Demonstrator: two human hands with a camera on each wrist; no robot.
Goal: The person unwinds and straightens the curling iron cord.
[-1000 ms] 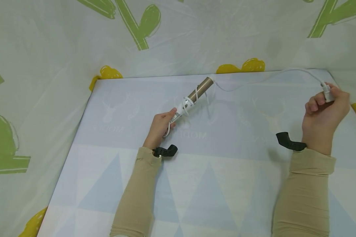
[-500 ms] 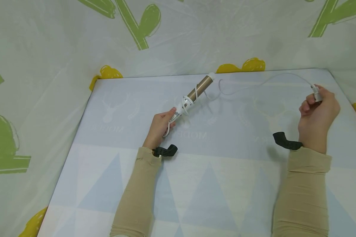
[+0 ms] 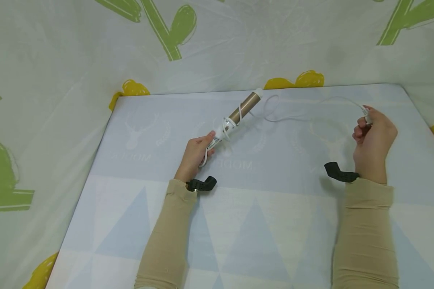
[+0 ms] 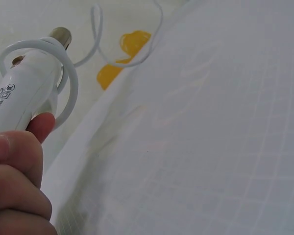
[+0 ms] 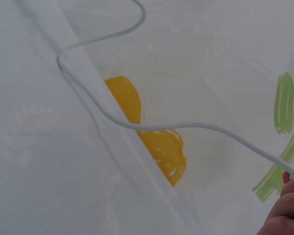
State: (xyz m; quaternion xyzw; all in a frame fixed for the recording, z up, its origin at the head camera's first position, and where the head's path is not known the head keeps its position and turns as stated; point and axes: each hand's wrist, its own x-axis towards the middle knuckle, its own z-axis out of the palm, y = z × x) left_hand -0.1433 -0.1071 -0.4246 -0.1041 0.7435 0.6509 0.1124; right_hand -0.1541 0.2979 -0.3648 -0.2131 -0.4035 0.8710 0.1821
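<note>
My left hand [image 3: 194,155] grips the white handle of a curling iron [image 3: 245,108], whose gold barrel points up and to the right. White cord [image 4: 71,83] is looped loosely round the handle and barrel. From the iron the rest of the cord [image 5: 196,126] runs slack to the right, with a small loop near the barrel tip. Over on the right, my right hand [image 3: 374,138] pinches the white plug [image 3: 367,115] at the cord's end between thumb and curled fingers. The plug's prongs are hidden in the hand.
A table with a pale blue and white patterned cover [image 3: 253,224] lies under both hands. Behind its far edge hangs a pale cloth [image 3: 217,44] with green plant shapes and yellow patches. Black camera mounts [image 3: 341,173] sit on both wrists.
My right hand has moved left with the plug, toward the curling iron. The cord has gone slacker and bends into a loop by the barrel tip. The left hand stays almost still.
</note>
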